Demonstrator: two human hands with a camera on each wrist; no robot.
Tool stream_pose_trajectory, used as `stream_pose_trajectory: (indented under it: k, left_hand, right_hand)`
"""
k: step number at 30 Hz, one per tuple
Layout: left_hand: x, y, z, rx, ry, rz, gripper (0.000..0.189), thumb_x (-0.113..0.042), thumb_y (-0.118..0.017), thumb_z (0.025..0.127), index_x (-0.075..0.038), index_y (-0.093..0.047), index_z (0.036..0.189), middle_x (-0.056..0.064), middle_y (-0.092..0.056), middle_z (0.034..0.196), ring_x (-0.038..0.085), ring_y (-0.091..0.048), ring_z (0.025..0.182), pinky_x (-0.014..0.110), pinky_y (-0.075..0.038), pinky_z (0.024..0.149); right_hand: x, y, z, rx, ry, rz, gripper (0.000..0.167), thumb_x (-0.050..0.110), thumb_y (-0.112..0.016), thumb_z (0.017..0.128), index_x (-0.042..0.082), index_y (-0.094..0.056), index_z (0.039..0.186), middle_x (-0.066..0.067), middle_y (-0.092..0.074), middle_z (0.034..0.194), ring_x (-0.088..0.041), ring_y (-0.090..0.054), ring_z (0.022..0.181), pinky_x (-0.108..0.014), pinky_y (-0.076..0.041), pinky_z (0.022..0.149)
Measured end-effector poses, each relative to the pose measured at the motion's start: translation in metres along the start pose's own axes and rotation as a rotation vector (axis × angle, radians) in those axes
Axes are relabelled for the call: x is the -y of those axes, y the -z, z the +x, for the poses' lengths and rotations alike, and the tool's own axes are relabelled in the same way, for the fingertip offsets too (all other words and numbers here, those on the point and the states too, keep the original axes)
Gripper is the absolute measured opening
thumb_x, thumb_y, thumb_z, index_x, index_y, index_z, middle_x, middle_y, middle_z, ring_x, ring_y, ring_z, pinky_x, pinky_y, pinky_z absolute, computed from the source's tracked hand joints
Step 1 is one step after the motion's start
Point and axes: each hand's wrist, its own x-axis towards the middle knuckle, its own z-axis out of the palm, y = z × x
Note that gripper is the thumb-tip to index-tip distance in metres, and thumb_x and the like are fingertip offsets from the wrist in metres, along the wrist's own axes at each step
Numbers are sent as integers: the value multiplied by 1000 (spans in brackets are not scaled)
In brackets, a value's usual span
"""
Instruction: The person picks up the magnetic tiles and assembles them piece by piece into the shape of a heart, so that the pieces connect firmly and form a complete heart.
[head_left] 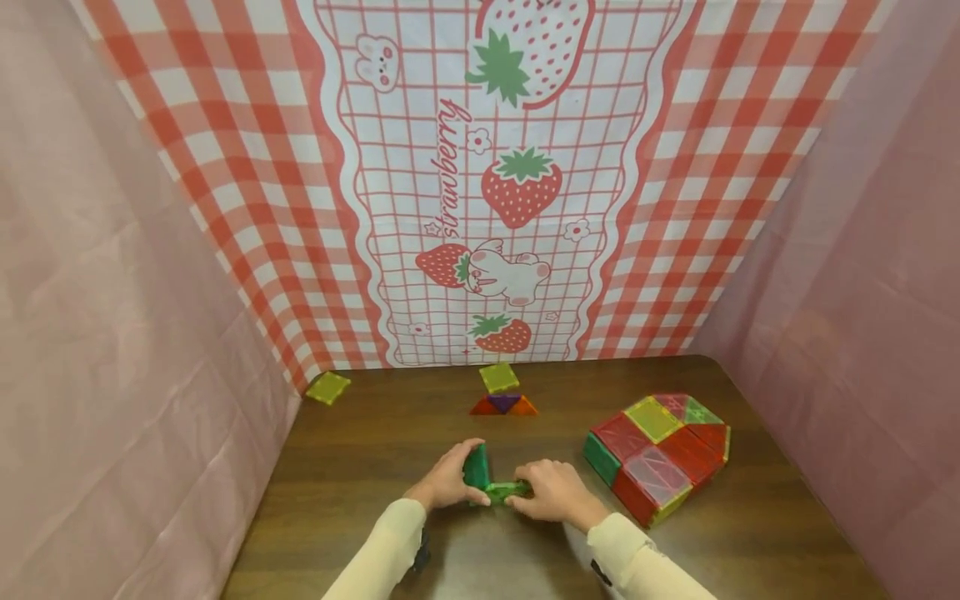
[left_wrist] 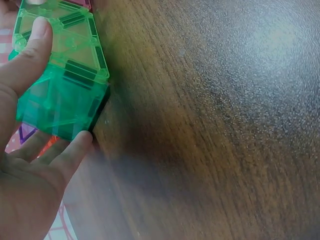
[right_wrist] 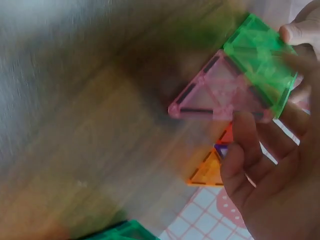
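Observation:
Between the two hands is a small joined piece of translucent magnetic tiles. My left hand grips its left end, thumb over a light green tile and fingertips at the lower edge of a dark green tile. In the head view the dark green part stands up beside the left fingers. My right hand holds the other end, its fingers at the edge of a pink triangular tile that adjoins the light green tile. The right thumb is partly hidden in the right wrist view.
A larger multicoloured tile block stands to the right on the wooden table. Ahead lie a yellow square tile, a purple triangle and an orange triangle. Another yellow tile lies at the back left corner.

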Motion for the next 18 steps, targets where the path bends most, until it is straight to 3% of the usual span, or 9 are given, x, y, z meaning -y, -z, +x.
stream_pose_trajectory:
  k: [4,8,11,14,18]
  left_hand:
    - [1,1,-2,1,-4,4,99,-28,-93,73,-6,-38,153,19,-51,146,36,-54,128,53,-48,105]
    - [2,0,-4,1,-11,19,102,-29,-93,72,-6,-37,154,19,-51,145,36,-54,129,54,-46,106]
    - [4,-2,-5,9,-4,23,105,-29,-93,72,-8,-34,156,19,-48,149,38,-51,133,56,-45,108]
    - [4,-3,-4,10,4,7,106,-28,-93,73,-8,-32,158,21,-44,152,40,-48,136,58,-43,109]
    - [2,-4,-3,8,3,13,106,-28,-93,73,-9,-32,158,19,-44,152,38,-48,136,57,-43,109]
  right_hand:
    - [-4,7,19,-72,-87,-3,40,62,-60,93,24,-73,93,11,-70,81,-5,-59,61,-27,-47,50]
    - [-14,14,49,-207,-123,-52,24,42,-68,94,19,-73,96,3,-69,85,-15,-64,70,-36,-54,60]
    - [-21,18,71,-264,-117,-73,18,28,-74,92,13,-73,102,-5,-70,96,-26,-67,85,-45,-57,73]
    - [-26,18,88,-230,-120,-50,29,19,-74,91,6,-70,117,-14,-70,113,-36,-66,103,-54,-55,87]
    - [-29,11,98,-70,-171,-63,55,16,-73,93,5,-54,144,-19,-58,142,-43,-52,133,-60,-47,103]
